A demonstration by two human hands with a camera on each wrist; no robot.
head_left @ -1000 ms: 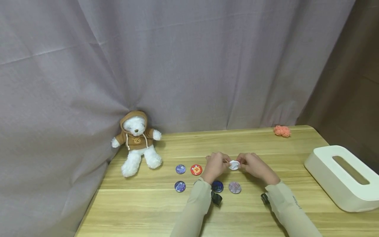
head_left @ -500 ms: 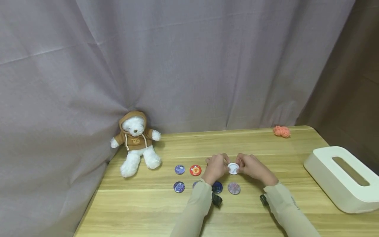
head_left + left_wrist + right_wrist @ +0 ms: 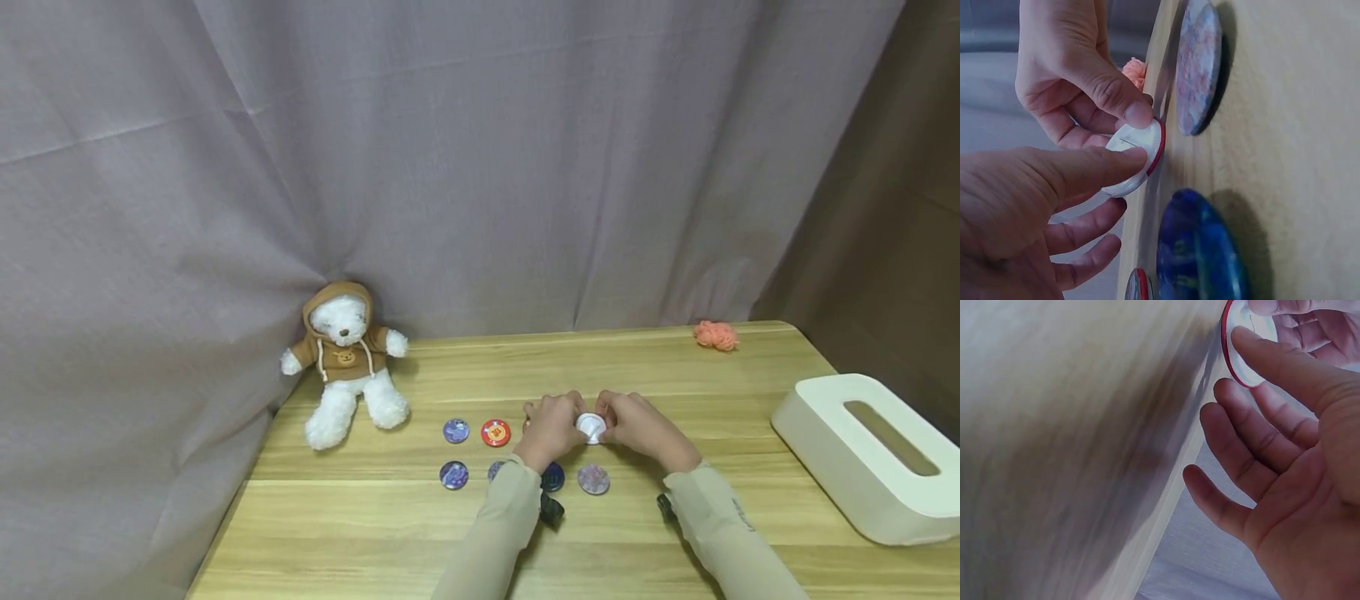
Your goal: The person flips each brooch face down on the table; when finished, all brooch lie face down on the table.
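Note:
A round pin badge [image 3: 591,428] with a white back and red rim is pinched from both sides, its back turned up to the head camera. My left hand [image 3: 553,429] grips its left edge, thumb on the white back. On the opposite edge my right hand [image 3: 641,427] pinches it the same way, its other fingers [image 3: 1235,450] spread loosely. A thin pin line shows on the badge's back [image 3: 1124,139] in the left wrist view. Nearest the hands on the table lie a dark blue badge [image 3: 552,477] and a pinkish badge [image 3: 593,479].
Left of the hands lie a red badge [image 3: 496,432], two purple badges [image 3: 453,475] and one partly covered by the left sleeve. A white teddy bear [image 3: 345,358] in a brown hoodie sits at left. A white tissue box [image 3: 862,467] and coral yarn bundle [image 3: 716,335] are at right.
The badge has tilted so its white back faces the head camera more fully, and it sits slightly lower in view. Both hands keep hold of it.

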